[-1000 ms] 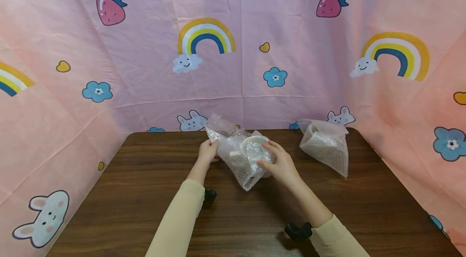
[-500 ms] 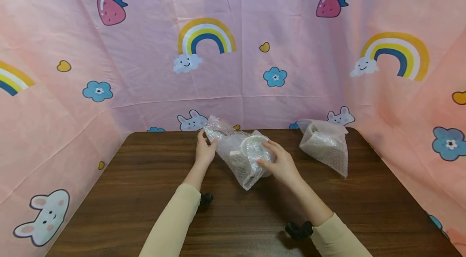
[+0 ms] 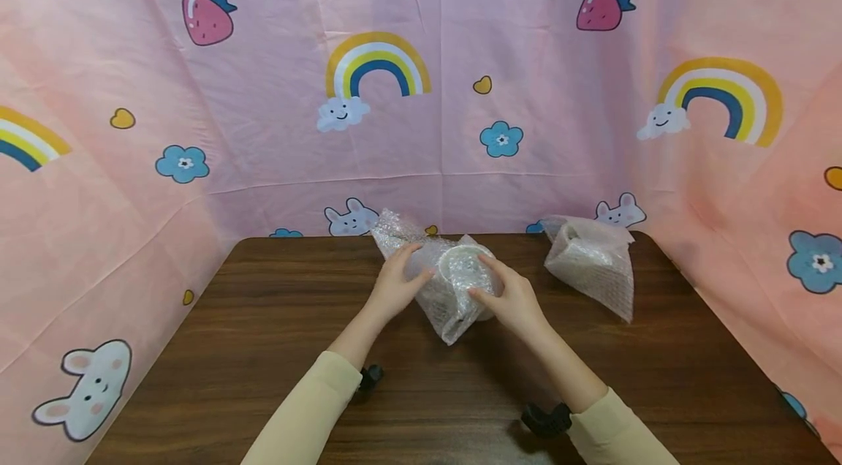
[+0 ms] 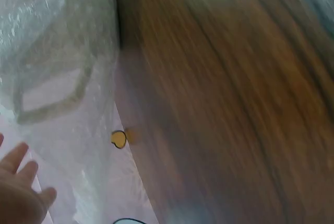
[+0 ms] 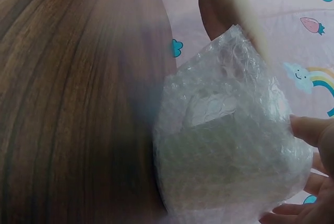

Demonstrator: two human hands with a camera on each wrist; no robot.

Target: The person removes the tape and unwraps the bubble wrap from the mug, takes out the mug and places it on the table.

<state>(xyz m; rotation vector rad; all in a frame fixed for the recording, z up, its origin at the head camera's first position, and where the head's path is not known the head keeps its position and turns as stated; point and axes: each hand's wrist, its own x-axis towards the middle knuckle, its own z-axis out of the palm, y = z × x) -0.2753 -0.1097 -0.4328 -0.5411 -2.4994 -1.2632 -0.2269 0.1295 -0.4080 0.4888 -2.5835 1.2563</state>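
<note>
Gripping the bubble-wrapped mug [image 3: 464,272] at its ten o'clock, the right hand [image 3: 516,300] is nearer than the left hand [image 3: 393,289], whose fingers spread loosely toward three, the wrap [image 3: 392,229] stretching from eleven to five.

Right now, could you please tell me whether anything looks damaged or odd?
No, nothing stands out: no spill, no visible break. The right hand holds the cup in its bubble wrap, and a second bundle rests at the back right. The wrap could hide small cracks.
</note>
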